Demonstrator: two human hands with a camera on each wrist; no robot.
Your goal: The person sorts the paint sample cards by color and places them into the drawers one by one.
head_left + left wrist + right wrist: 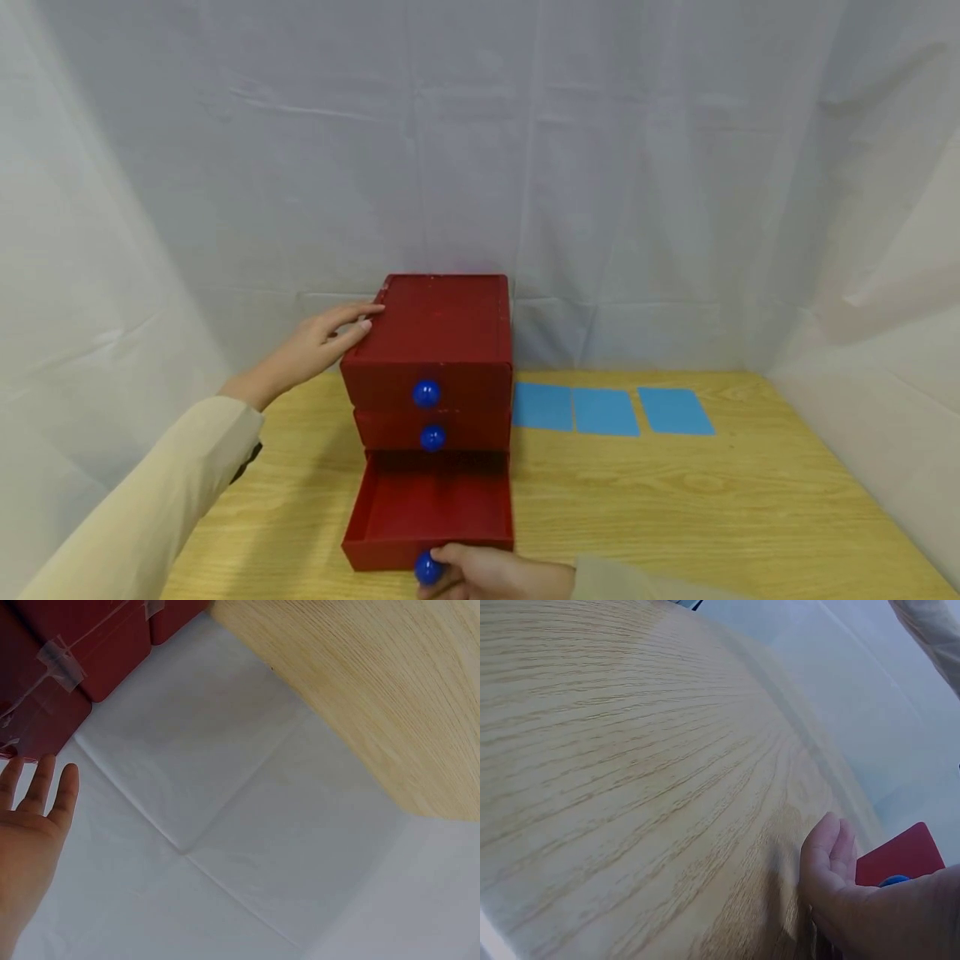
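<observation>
We noted a red drawer chest (pixel 435 333) standing on the wooden table (pixel 712 500), at centre, with three blue cards (pixel 611 410) lying flat at its 3 o'clock. Its bottom drawer (pixel 431 510) stood pulled out toward 6 o'clock, apparently bare inside; the two above sat shut.

We judged the chest light and stiff, taped at the seams in the left wrist view, likely to slide or tip if tugged unbraced. The knobs looked smooth and small, best pinched.

Left hand (pixel 318 342): fingers straight, flat against the chest's upper left edge at 9 o'clock, clasping nothing.

Right hand (pixel 487 575): fingers curled round the bottom drawer's blue knob (pixel 427 568), at the drawer front.
</observation>
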